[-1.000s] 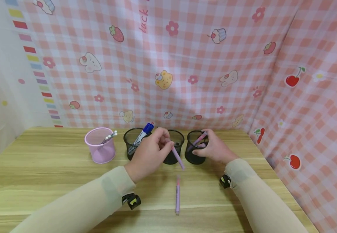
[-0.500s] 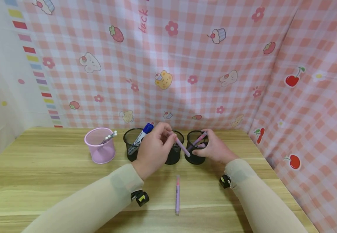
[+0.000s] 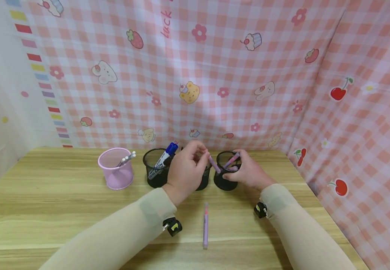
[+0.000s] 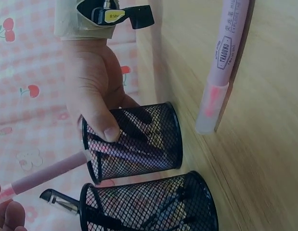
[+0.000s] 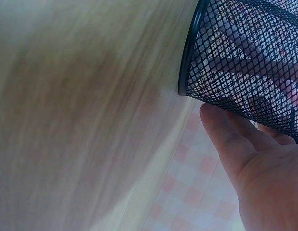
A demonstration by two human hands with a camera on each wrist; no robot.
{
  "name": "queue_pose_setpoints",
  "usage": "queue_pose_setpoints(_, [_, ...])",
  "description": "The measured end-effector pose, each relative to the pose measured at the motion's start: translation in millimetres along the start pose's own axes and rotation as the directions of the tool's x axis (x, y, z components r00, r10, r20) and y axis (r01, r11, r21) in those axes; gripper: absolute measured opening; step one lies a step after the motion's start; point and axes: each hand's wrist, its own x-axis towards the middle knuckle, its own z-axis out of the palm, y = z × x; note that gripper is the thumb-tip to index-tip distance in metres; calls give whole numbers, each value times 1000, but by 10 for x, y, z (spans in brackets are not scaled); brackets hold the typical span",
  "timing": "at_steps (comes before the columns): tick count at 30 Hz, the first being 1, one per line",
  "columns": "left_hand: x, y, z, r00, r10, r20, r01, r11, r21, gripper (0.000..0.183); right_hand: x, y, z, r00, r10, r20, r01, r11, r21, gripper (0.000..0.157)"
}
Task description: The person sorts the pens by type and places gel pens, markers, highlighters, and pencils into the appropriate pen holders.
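Note:
My left hand (image 3: 186, 172) pinches a lilac highlighter (image 3: 214, 164) by its pink-tinted cap end. The highlighter's other end is at the rim of the rightmost black mesh pen cup (image 3: 224, 183); in the left wrist view the tip (image 4: 81, 159) meets the rim's edge. My right hand (image 3: 253, 174) grips that cup from its right side, thumb in front. Lilac highlighters (image 3: 232, 160) stand inside it, leaning. Another lilac highlighter (image 3: 205, 227) lies on the table in front of the cups. Behind my left hand, the middle black mesh cup (image 4: 149, 207) is partly hidden and holds dark pens.
Left of the middle cup stands another black mesh cup (image 3: 153, 180) with a blue-capped marker (image 3: 166, 155). A pink mesh cup (image 3: 118, 178) with several white-tipped pens is farther left. Checked cloth (image 3: 195, 67) hangs behind the wooden table (image 3: 63, 210) and on its right.
My left hand has moved right with the highlighter, bringing its free end from above the table to the rightmost cup's rim. My right hand and that cup stay in place.

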Motion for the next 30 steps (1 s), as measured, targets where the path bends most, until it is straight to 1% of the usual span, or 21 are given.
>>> queue_pose_setpoints(3, [6,2,58,999,21,-28,-21,1000,1,6,2,9,-3,1000,0,1,0,1000,-7,101])
queue_pose_setpoints(7, [17,15,125,997,52,-63,-52,999,-7,7,2,3,-8,1000,21,6,-21,1000,0,103])
queue_pose_setpoints(11, [24,39,171,994,74,-77,-76,997,-30,7,1,-10,-11,999,35,11,-35,999,3,104])
queue_pose_setpoints(17, [35,49,226,989,99,-108,-103,994,-36,7,0,-18,-13,1000,22,8,-22,1000,-6,105])
queue_pose_setpoints(23, [32,8,261,985,126,-114,-119,991,59,6,8,-2,-6,1000,10,5,-10,1000,-11,104])
queue_pose_setpoints(27, [15,-16,269,986,136,-96,-123,985,122,5,5,-6,-4,1000,12,8,-12,1000,7,103])
queue_pose_setpoints(30, [5,-32,273,989,129,-74,-116,981,153,4,0,-7,-9,1000,7,12,-7,1000,14,102])
